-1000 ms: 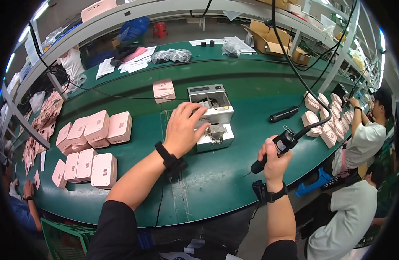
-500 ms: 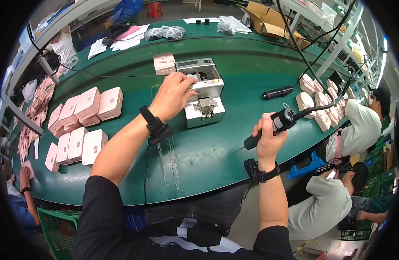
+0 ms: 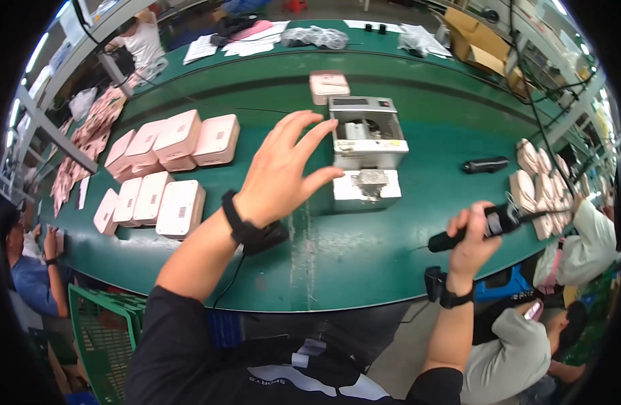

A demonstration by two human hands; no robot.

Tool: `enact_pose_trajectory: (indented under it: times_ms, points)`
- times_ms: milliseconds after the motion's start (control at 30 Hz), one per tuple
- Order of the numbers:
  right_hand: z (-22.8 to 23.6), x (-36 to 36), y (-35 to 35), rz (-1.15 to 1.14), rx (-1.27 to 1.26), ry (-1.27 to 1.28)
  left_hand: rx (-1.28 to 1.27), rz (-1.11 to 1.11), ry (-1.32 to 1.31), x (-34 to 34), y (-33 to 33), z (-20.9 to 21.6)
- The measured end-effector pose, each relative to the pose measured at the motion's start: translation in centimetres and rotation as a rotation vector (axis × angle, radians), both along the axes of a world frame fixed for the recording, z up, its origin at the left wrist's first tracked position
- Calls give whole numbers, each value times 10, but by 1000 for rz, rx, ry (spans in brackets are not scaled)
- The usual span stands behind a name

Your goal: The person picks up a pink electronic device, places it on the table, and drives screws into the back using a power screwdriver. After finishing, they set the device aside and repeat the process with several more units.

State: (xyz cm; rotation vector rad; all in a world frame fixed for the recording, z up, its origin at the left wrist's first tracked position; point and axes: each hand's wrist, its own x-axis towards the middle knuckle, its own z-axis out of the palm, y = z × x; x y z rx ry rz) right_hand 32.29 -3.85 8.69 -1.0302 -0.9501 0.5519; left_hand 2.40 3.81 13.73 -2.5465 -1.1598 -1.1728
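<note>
My right hand (image 3: 475, 244) is wrapped round a black electric screwdriver (image 3: 502, 220), whose thin bit points left above the table. Fingers spread and holding nothing, my left hand (image 3: 280, 170) hovers at the left side of a small grey metal machine (image 3: 369, 154) that looks like a screw feeder. Its top is open, and a metal block sits on its white front part. Behind the machine is a pale pink box-shaped housing (image 3: 328, 85). More pale pink housings (image 3: 182, 209) stand in two groups to the left of my left hand.
A second black screwdriver (image 3: 485, 165) lies right of the machine on the green table (image 3: 364, 260). Several rounded pink parts (image 3: 523, 192) sit at the far right. Co-workers are at both sides. A green crate (image 3: 102, 331) stands at the lower left; papers (image 3: 256, 39) lie at the back.
My left hand has come off the machine's top and opened its fingers to its left. My right hand still grips the screwdriver. The whole view has shifted, with the table scene further right.
</note>
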Motion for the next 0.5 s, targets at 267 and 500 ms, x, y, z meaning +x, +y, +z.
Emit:
enact_pose_trajectory:
  times_ms: [267,500]
  points:
    - [-9,-4,-14,101,153,115,-131,757,124,-184,-102,-74]
    - [-4,-5,-3,127,79,26,-215,838,52,-192,-120,-107]
